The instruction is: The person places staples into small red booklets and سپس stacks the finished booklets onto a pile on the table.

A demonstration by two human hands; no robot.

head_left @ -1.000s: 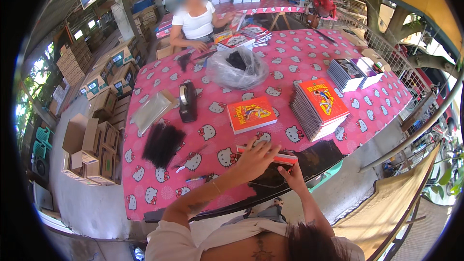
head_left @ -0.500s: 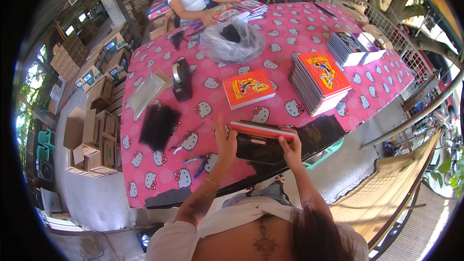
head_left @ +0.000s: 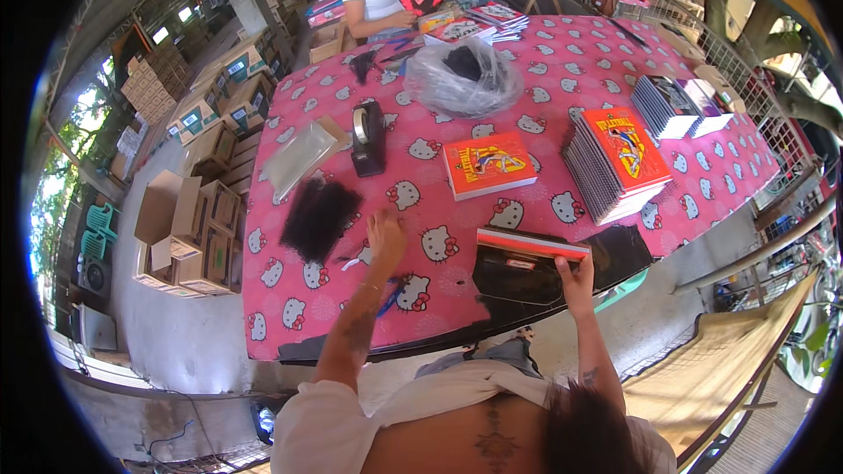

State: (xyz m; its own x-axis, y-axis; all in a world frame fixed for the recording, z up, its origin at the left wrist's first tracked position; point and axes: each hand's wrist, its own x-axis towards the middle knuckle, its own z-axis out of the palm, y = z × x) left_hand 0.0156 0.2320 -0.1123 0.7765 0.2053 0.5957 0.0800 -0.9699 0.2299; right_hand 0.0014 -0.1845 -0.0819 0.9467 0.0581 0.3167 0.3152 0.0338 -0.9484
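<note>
My right hand grips the right end of a thin red notebook, which stands on its edge near the table's front, over a black patch. Away to the left, my left hand hovers over the tablecloth with nothing visible in it, fingers partly extended. Beside it lies a heap of thin black strands, perhaps binding coils. Blue pens rest partly hidden behind my left forearm. An orange-red notebook lies flat beyond my hands, with a stack of matching spiral-bound notebooks to its right.
A black tape dispenser, clear plastic sleeves and a clear bag with black contents sit on the pink table. More notebooks stand far right. Across the table a person holds a red-and-black notebook. Cardboard boxes line the left floor.
My left hand has let go of the red notebook and moved left toward the black strands. My right hand keeps its hold. The person opposite has lifted a notebook. The view has shifted.
</note>
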